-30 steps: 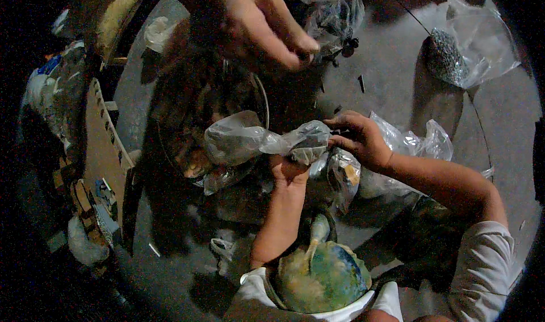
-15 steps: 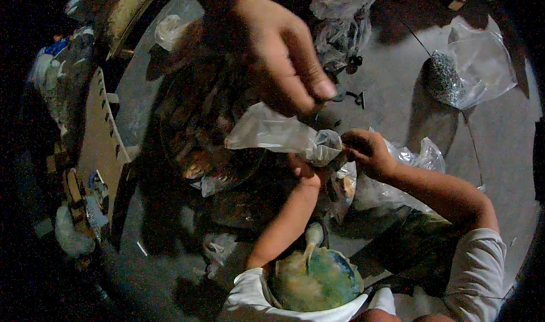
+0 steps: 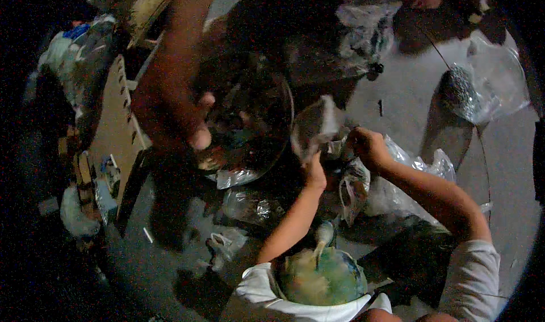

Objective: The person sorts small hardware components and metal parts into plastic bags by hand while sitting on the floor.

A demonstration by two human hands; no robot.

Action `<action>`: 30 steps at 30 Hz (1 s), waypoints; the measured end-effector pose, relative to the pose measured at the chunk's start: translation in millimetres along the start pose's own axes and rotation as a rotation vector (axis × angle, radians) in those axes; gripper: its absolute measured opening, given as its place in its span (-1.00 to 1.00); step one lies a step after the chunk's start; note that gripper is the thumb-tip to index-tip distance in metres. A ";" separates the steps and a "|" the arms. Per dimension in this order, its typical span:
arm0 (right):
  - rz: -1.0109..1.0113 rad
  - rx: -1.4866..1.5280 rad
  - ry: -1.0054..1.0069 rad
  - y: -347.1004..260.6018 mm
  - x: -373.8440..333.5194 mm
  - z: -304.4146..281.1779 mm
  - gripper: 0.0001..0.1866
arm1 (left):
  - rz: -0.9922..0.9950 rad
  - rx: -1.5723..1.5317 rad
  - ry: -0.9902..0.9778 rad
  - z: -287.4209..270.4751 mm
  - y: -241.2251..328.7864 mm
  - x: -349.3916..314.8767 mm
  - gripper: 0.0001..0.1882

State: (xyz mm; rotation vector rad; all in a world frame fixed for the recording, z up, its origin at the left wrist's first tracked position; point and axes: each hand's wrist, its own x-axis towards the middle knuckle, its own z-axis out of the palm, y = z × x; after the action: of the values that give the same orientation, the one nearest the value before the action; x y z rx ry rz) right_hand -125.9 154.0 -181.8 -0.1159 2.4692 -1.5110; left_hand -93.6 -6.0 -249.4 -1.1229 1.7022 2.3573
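A small clear plastic bag stands up between my hands, its film crumpled and partly blurred. My left hand is closed around its lower part. At the bag's right edge my right hand pinches the film with curled fingers; its fingertips are partly hidden. Just left of the bag, a wide round container holds dark small items too dim to name. Another person's hand reaches over that container from the top, its thumb and a fingertip showing.
A clear bag of small shiny metallic pieces lies on the floor at the right. More clear plastic bags lie at the back, and another by my right forearm. A cardboard panel stands at the left. A thin white stick lies on the floor.
The other person's hand has moved from above the bag left and down to the round container. The bag has gone from lying sideways to upright, with my left hand now visible on it.
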 end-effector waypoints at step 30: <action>0.093 -0.244 -0.203 68.5 15.7 35.7 -0.74 | 0.226 0.016 -0.025 -23.3 4.9 14.1 -0.40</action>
State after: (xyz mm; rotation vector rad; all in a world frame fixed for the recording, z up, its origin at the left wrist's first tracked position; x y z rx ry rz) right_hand -128.2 151.6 -260.6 -0.1860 2.4459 -1.0989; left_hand -93.6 -32.7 -256.6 -0.9387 1.9295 2.4651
